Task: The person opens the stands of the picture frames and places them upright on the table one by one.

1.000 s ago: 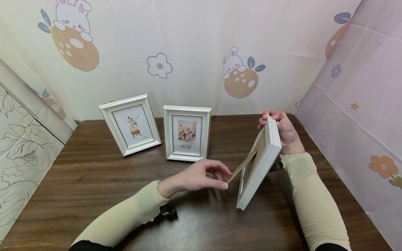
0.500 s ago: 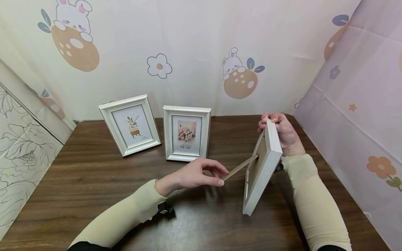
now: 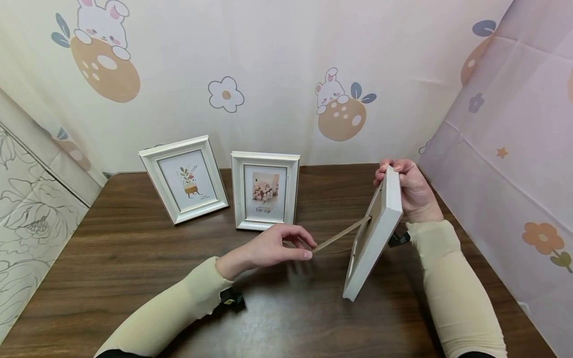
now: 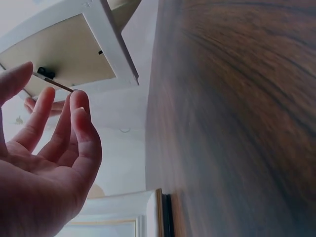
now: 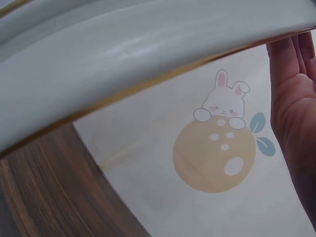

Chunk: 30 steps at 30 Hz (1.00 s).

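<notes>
A white picture frame (image 3: 375, 248) is tilted on the right side of the table, its back turned to the left. My right hand (image 3: 414, 191) grips it by the top edge, fingers over the far side. From the beige backing (image 4: 64, 49) a thin support leg (image 3: 342, 235) sticks out to the left. My left hand (image 3: 277, 246) pinches the free end of this leg between thumb and fingers. In the right wrist view, the white frame moulding (image 5: 138, 64) crosses the top, with the right hand (image 5: 296, 103) at its edge. The frame's picture is hidden.
Two other white picture frames stand toward the back: one with a potted-plant print (image 3: 191, 181) at the left, one with a pink-flower print (image 3: 265, 191) in the middle. The brown wooden table (image 3: 286, 318) ends at a patterned curtain (image 3: 268, 49) behind and a wall covering on the right.
The support leg has swung farther out from the backing. My left hand has drawn left with its end, and my right hand has shifted the frame slightly right.
</notes>
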Available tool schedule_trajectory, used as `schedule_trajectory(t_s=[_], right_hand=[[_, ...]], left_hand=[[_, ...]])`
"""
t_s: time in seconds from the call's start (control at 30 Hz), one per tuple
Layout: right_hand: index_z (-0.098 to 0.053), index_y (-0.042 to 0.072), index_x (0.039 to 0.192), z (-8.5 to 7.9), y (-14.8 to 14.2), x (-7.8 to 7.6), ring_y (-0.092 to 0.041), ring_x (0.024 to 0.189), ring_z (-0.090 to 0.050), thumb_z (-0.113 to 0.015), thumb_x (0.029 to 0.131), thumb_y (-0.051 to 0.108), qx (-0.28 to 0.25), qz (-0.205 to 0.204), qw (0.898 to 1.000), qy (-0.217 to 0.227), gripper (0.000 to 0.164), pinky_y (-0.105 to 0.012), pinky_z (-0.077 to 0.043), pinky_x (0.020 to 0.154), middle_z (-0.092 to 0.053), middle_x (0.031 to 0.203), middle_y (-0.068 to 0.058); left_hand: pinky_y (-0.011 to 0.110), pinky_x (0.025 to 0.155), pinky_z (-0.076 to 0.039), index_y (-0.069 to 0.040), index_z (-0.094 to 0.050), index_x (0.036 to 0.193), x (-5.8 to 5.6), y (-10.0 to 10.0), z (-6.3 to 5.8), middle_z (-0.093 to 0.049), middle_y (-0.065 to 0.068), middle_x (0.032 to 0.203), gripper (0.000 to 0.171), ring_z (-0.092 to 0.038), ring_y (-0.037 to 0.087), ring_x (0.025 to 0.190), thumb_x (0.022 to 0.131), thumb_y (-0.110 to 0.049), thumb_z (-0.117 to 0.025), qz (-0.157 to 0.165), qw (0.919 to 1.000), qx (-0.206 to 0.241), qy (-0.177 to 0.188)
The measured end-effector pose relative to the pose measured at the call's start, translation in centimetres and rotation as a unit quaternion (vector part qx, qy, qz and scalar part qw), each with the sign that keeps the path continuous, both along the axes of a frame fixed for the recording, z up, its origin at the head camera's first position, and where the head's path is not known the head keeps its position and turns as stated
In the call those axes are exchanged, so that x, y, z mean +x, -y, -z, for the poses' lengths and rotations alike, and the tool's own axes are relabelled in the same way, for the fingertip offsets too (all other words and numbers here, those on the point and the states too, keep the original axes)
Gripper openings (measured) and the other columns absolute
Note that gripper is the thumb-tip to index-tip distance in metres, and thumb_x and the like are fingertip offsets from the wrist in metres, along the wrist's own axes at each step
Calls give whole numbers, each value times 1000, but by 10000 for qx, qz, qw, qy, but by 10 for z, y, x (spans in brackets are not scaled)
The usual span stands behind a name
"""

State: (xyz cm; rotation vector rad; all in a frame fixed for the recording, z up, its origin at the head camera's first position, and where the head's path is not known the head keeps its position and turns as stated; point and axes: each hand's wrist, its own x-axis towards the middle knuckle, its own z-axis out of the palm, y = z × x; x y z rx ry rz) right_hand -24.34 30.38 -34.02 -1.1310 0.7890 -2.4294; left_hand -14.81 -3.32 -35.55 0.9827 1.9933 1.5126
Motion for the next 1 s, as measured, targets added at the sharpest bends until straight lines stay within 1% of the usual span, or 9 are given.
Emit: schedule_trajectory(t_s=[0.17, 0.27, 0.4, 0.53, 0.6, 0.67, 0.83, 0.93, 1.0], right_hand=[[-61, -13, 100, -2, -8, 2, -39, 103, -57, -51, 88, -13, 37, -14, 9999, -142, 16, -47, -44, 93, -56, 111, -26], [-59, -15, 101, -4, -13, 4, -41, 104, -57, -49, 88, -15, 137, 34, 9997, -176, 17, -46, -46, 91, -55, 113, -28], [-59, -17, 100, -6, -20, 7, -41, 105, -57, -48, 87, -19, 407, 385, 9981, -256, 18, -39, -51, 84, -56, 114, -29], [-59, -18, 100, -10, -27, 12, -35, 102, -57, -49, 85, -21, 699, 892, 9925, -457, 18, -33, -52, 78, -57, 114, -29], [-59, -19, 100, -11, -29, 15, -32, 100, -58, -50, 84, -22, 797, 1172, 9884, -544, 19, -32, -51, 78, -58, 113, -28], [-59, -19, 100, -13, -31, 18, -31, 98, -59, -51, 83, -22, 904, 1483, 9832, -565, 19, -31, -51, 79, -59, 112, -28], [-61, -18, 96, -14, -31, 23, -29, 95, -61, -50, 81, -26, 1143, 2271, 9665, -357, 20, -30, -51, 79, -62, 107, -26], [-62, -18, 94, -15, -32, 24, -28, 92, -63, -48, 81, -27, 1267, 2683, 9548, -198, 21, -29, -53, 76, -64, 105, -25], [-64, -15, 94, -16, -32, 25, -25, 90, -64, -49, 81, -26, 1462, 3004, 9424, -136, 22, -28, -53, 73, -65, 103, -23]], left_hand=[[35, 79, -49, -3, -66, 99, -1, 6, 5, -67, 4, 91, 14, -60, 21, 84, 87, -10, -65, -245, 9997, -78, 21], [32, 76, -49, -3, -66, 96, -2, 11, 10, -67, 6, 88, 11, -61, 25, 82, 88, -9, -64, -341, 9994, -16, 48], [30, 76, -49, -5, -66, 96, -9, 18, 25, -67, 12, 90, 9, -61, 32, 85, 89, -10, -63, -429, 9989, 104, 135], [30, 76, -50, -9, -66, 96, -19, 27, 36, -66, 10, 91, 9, -61, 32, 88, 90, -14, -63, -534, 9984, 102, 142], [30, 76, -51, -9, -66, 95, -20, 33, 35, -65, 10, 91, 9, -62, 31, 88, 90, -15, -63, -589, 9981, 81, 150], [31, 75, -51, -8, -66, 94, -18, 39, 29, -65, 12, 90, 8, -62, 30, 86, 91, -14, -62, -646, 9978, 43, 113], [29, 75, -50, -3, -65, 95, -12, 55, 14, -63, 12, 89, 10, -61, 21, 83, 91, -11, -61, -849, 9957, -365, -47], [29, 75, -49, -5, -65, 96, -15, 66, 20, -63, 6, 89, 11, -59, 17, 83, 91, -15, -61, -1001, 9925, -661, -245], [30, 75, -48, -6, -65, 96, -19, 74, 26, -63, 2, 88, 13, -59, 15, 83, 91, -18, -62, -1099, 9898, -796, -441]])
